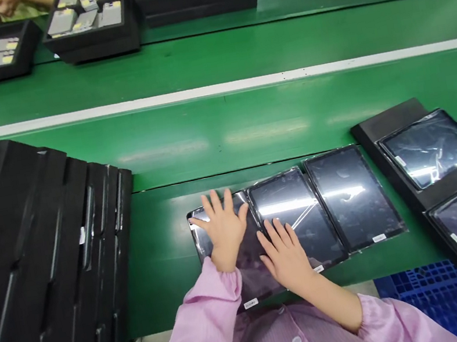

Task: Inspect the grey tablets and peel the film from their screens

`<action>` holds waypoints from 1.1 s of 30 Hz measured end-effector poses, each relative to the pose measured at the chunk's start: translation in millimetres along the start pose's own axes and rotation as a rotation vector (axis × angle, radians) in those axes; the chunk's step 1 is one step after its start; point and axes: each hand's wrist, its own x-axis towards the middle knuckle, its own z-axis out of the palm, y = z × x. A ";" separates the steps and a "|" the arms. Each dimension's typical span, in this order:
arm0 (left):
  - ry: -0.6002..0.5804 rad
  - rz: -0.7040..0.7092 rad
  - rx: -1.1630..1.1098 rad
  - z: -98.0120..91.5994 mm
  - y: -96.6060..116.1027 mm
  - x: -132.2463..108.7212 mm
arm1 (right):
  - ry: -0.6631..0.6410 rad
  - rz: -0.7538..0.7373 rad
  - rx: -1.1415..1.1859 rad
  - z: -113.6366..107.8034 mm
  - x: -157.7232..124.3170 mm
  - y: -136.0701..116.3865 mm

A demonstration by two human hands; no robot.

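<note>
Three dark, glossy tablets in clear film lie side by side on the green bench. My left hand (222,228) rests with spread fingers on the upper part of the left tablet (257,272), covering some of its screen. Fingers stretched out, my right hand (286,252) lies over the lower left of the middle tablet (289,201), near its seam with the left one. The right tablet (355,199) lies apart from both hands. Small white labels show along the tablets' lower edges.
A tall stack of black foam trays (47,244) holding tablets stands at left. On the right, two wrapped tablets (432,147) lie on a black tray (391,118). Black boxes (99,40) of grey parts stand across the green conveyor (220,125). Another person's hands (2,5) show top left.
</note>
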 end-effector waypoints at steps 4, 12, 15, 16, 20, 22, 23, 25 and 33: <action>0.126 -0.160 -0.014 -5.7 -30.1 11.8 | -0.081 -0.050 0.052 -8.1 1.8 7.9; -0.022 0.404 0.004 10.7 29.6 -55.3 | 0.171 0.203 0.230 -29.4 58.9 103.0; -0.013 0.423 -0.022 15.3 42.9 -83.0 | 0.140 0.281 0.131 -34.7 91.3 146.8; 0.003 0.438 -0.036 16.1 42.4 -90.2 | 0.083 0.246 0.113 -35.5 101.4 157.8; 0.109 0.515 -0.129 20.2 36.0 -115.5 | -0.091 0.057 0.147 -35.7 132.2 180.2; 0.159 0.516 -0.226 23.6 38.2 -125.2 | -0.100 0.013 0.172 -38.5 136.8 179.4; 0.172 0.492 -0.295 25.3 40.8 -128.3 | -0.099 -0.011 0.181 -42.0 134.5 176.1; 0.171 0.352 -0.464 27.4 46.7 -129.8 | -0.116 -0.086 0.228 -55.0 118.4 164.0; -0.172 0.120 -1.000 5.8 29.9 -107.1 | -0.762 -0.464 1.057 -127.0 -3.3 134.0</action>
